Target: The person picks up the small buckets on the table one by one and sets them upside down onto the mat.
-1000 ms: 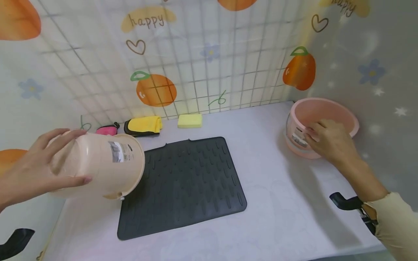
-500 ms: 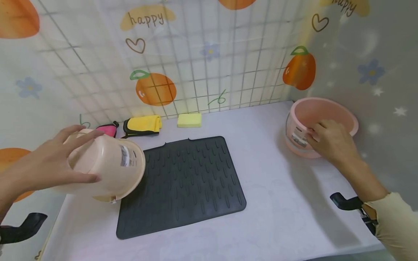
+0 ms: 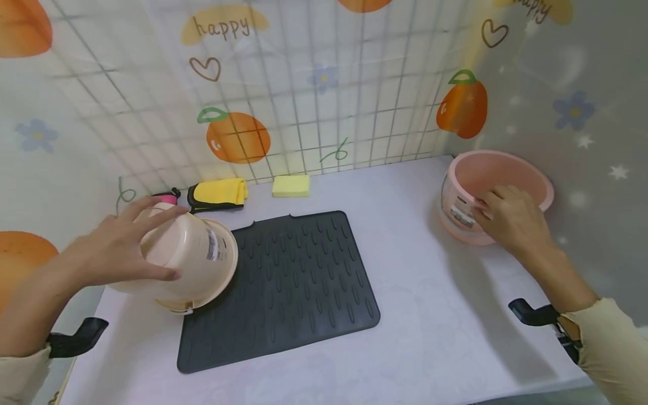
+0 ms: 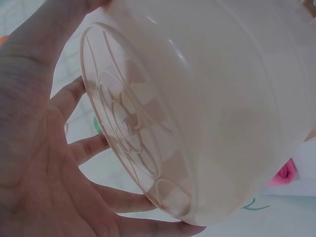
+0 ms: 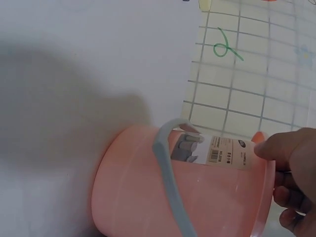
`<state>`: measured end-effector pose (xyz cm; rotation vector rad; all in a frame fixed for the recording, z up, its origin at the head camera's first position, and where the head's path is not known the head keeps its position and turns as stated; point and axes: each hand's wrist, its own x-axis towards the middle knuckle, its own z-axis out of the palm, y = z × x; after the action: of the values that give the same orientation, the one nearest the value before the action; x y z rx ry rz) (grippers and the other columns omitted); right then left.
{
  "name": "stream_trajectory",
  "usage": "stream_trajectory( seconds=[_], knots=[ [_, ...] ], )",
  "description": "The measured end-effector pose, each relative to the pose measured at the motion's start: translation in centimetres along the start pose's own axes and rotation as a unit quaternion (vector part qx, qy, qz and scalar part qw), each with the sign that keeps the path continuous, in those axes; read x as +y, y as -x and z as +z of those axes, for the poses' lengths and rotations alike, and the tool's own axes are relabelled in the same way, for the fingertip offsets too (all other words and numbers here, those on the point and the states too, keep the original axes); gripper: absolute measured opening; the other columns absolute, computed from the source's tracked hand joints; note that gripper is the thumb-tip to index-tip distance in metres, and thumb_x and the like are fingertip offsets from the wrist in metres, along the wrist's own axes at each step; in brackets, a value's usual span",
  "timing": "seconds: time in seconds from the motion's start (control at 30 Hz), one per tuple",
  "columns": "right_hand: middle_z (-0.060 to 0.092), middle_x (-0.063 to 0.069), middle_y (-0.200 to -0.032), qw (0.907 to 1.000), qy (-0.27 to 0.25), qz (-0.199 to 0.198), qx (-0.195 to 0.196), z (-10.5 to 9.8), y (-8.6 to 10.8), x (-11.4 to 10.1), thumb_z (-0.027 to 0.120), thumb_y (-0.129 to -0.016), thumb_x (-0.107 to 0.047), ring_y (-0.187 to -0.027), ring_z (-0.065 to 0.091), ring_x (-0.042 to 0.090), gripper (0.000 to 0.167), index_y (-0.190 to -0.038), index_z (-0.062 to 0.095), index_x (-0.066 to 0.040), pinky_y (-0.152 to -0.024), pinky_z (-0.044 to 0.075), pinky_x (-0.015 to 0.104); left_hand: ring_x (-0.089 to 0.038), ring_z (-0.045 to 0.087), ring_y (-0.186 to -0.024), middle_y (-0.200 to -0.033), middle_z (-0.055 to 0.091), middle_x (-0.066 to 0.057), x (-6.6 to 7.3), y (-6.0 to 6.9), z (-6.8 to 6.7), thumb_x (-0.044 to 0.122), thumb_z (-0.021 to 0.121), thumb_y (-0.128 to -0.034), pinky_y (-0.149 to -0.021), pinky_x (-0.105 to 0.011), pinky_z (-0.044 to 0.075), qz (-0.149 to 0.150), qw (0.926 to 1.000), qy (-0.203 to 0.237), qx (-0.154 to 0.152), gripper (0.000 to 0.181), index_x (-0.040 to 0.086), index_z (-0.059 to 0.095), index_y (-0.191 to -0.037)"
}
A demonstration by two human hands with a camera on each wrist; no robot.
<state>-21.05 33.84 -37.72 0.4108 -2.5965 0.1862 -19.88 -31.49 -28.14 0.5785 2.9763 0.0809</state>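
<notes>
- Cream bucket: lies at left of the head view, tipped, its base towards the upper left and its mouth towards the lower right, above the left part of the black mat; contact with the mat cannot be told.
- Left hand: thumb and fingers spread wide, gripping the base end; in the left wrist view, fingertips lie along the edge of the ribbed base.
- Probable handling: smooth, glossy plastic, stiff enough to keep its round form and presumably light, though the contents are hidden. The broad base stretches the grip, so the wall may slip under the fingertips; the flared rim should offer a surer hold.
- Pink bucket: stands at upper right of the head view on the worktop, mouth upward.
- Right hand: clamped on the near rim, thumb outside, fingers inside.
- Probable handling: similarly rigid and light; a rim pinch should steady it, whereas the grey handle, folded against the wall, would likely swing if grasped.
</notes>
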Motion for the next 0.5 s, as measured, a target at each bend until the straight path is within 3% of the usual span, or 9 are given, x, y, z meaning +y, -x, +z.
stream_trajectory(
  seconds=[0.2,0.5],
  knots=[
    [0.055,0.011,-0.074,0.9998,0.001,-0.015,0.01,0.2,-0.1,0.0,0.083,-0.076,-0.001,-0.072,0.05,0.032,0.023,-0.086,0.063,0.004,-0.067,0.042,0.045,-0.063,0.046,-0.106,-0.155,0.018,-0.025,-0.2,-0.6,1.0,0.065,0.085,-0.0651,-0.08,-0.076,0.042,0.006,0.9997,0.019,0.011,0.11,0.024,0.035,-0.154],
    [0.059,0.015,-0.081,0.9998,0.012,0.016,0.002,0.1,0.0,-0.3,0.085,-0.076,-0.007,-0.078,0.051,0.035,0.027,-0.092,0.066,0.004,-0.069,0.042,0.048,-0.061,0.048,-0.109,-0.155,0.019,-0.025,-0.4,-1.6,1.8,0.061,0.087,-0.0655,-0.083,-0.075,0.04,0.02,0.9985,0.05,0.013,0.109,0.022,0.036,-0.154]
  ],
)
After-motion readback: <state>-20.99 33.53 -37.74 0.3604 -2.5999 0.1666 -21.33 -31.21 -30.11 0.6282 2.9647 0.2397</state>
